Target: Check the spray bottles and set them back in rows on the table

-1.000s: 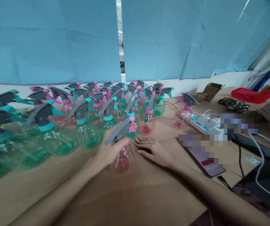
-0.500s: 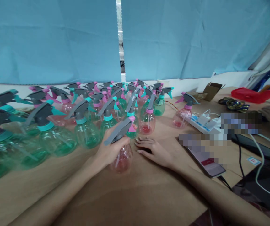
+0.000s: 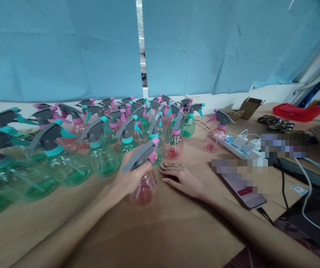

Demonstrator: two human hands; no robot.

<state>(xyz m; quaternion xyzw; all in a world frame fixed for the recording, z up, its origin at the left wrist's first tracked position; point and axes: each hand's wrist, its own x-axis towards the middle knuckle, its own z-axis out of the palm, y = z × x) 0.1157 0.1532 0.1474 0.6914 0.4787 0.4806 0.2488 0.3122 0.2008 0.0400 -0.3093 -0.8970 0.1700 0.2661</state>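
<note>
My left hand (image 3: 134, 173) is wrapped round the neck of a pink spray bottle (image 3: 143, 191) with a grey head and pink nozzle, standing on the table in front of me. Its pink trigger is drawn in towards the neck, under my fingers. Just right of that bottle, my right hand (image 3: 181, 178) lies palm down on the table with fingers stretched out, holding nothing. Beyond my hands stand a pink spray bottle (image 3: 173, 147) and a green spray bottle (image 3: 102, 160), among several others of both colours.
Several green and pink bottles crowd the left and back of the table. At right lie a phone (image 3: 240, 190), a white power strip (image 3: 239, 147) with cables, a red item (image 3: 296, 111) and an opened cardboard box (image 3: 250, 108). A blue cloth (image 3: 176, 44) hangs behind.
The pink trigger of the held spray bottle has moved in towards the neck under my left fingers. My right hand has stayed in place.
</note>
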